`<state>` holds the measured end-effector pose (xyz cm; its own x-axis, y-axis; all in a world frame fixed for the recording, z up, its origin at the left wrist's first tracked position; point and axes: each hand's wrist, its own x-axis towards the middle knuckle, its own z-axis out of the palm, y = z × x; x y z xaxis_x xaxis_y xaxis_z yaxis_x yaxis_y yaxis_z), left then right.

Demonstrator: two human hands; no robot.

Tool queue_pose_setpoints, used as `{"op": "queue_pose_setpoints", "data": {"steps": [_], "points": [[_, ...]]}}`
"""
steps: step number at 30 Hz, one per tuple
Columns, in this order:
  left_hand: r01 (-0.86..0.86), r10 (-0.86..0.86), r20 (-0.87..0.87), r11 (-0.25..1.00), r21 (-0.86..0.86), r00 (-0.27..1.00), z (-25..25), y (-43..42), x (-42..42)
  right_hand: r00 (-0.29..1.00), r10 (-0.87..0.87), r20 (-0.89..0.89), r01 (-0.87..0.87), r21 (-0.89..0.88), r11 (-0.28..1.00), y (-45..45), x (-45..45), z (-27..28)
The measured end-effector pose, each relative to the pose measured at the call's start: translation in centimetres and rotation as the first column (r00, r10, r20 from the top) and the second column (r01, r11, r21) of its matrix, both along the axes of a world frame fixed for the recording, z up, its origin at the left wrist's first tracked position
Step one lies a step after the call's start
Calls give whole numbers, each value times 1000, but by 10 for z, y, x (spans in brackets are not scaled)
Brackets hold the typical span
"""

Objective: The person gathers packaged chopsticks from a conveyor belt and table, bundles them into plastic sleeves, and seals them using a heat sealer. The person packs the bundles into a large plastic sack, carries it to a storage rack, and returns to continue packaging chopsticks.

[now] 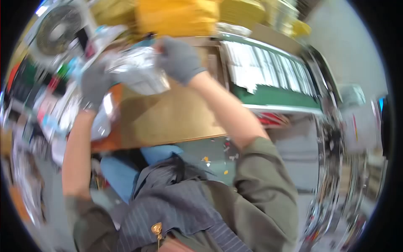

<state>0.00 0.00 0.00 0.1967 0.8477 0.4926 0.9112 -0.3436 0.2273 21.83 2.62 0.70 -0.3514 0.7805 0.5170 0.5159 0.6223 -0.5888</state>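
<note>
Both my hands wear grey gloves. Between them, above the far part of the table, a clear plastic bag (140, 69) with a shiny surface is stretched out; blur hides what, if anything, is inside. My left hand (95, 84) is closed at the bag's left side. On the other side, my right hand (178, 59) is closed at its upper right edge, fingers curled. A brown board-like tabletop (168, 115) lies under the bag, with the bag's shadow on it. More clear plastic packaging (100, 124) lies beside my left forearm.
On the right, a green conveyor-like surface (277, 98) carries a row of white flat pieces (268, 65). Yellow sacks (176, 17) stand behind the table. A fan (58, 29) is at the upper left, above cluttered items. Small scraps (205, 159) lie on the floor.
</note>
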Motion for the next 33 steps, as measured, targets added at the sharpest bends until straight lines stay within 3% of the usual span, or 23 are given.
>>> {"op": "queue_pose_setpoints", "data": {"steps": [1, 2, 3, 4, 6, 8, 9, 11, 12, 13, 14, 17, 20, 22, 23, 24, 26, 28, 29, 30, 31, 32, 33], "points": [[-102, 101, -32, 994, -28, 994, 6, -32, -16, 968, -2, 251, 33, -119, 992, 2, 16, 0], [-95, -57, -304, 882, -461, 951, 31, -40, 3, 947, 130, 294, -53, -256, 965, 14, 39, 2], [121, -40, 271, 950, -289, 962, -24, -31, -10, 919, 95, 383, -51, -123, 991, 25, 34, 1], [143, 104, 530, 903, -405, 842, -29, -41, 22, 955, 117, 272, -69, -179, 981, 20, 52, 7], [32, 127, 507, 956, -292, 853, 37, -57, -15, 975, 147, -164, -182, -220, 959, 17, 14, 12], [56, 57, 523, 979, -198, 851, 23, -60, -10, 961, 270, -58, -222, -746, 628, 23, 23, 3], [116, 113, 593, 935, -335, 797, 17, -61, -6, 962, 271, -47, -214, -747, 630, 20, 29, 10], [178, 174, 644, 879, -443, 745, 23, -63, -3, 957, 238, -162, -283, -365, 887, 11, 33, 33], [223, 150, 701, 884, -412, 697, 36, -69, 3, 957, 236, -166, -282, -365, 887, 5, 27, 42], [265, 127, 754, 888, -376, 644, 50, -74, 10, 963, 261, -60, -251, 135, 959, -3, 16, 50], [266, 132, 753, 884, -383, 645, 64, -81, 16, 973, 227, 44, -208, 595, 777, -11, 5, 51], [334, 148, 746, 826, -454, 649, 75, -80, 16, 883, 460, 96, -459, -30, 888, -9, -8, -3], [204, -176, 654, 978, 33, 736, 54, -65, -10, 940, 313, -135, -336, -199, 921, -14, -29, -2], [409, 6, 799, 857, -313, 601, -3, -55, -19, 962, 261, -79, -273, -215, 938, 6, -48, -23], [364, 69, 735, 835, -412, 675, -34, -45, -16, 978, 207, -19, -206, -216, 954, 23, -56, -40], [290, 319, 673, 722, -629, 667, -58, -36, -17, 950, 110, 292, -126, 36, 991, 52, -63, -72], [356, 409, 806, 743, -566, 428, -127, -11, -20, 971, -82, 223, 62, 97, 993, 112, -65, -114], [326, 389, 833, 788, -523, 395, -146, 6, -32, 901, -425, -83, 433, 150, 889, 160, -71, -110], [312, 380, 853, 813, -492, 358, -161, 11, -35, 980, -180, 84, 163, 173, 971, 191, -85, -109], [301, 516, 746, 696, -652, 422, -190, 28, -60, 967, 39, 251, -77, 143, 987, 209, -87, -109], [199, 555, 695, 698, -688, 457, -163, 33, -56, 1000, -8, -20, -2, -446, 895, 160, -109, -37], [357, 326, 840, 794, -492, 433, -224, 59, -96, 991, -107, 77, 121, -205, 971, 181, -128, -53], [327, 516, 838, 773, -544, 174, -268, 95, -112, 991, -132, 25, 126, 182, 975, 165, -128, -36]]}}
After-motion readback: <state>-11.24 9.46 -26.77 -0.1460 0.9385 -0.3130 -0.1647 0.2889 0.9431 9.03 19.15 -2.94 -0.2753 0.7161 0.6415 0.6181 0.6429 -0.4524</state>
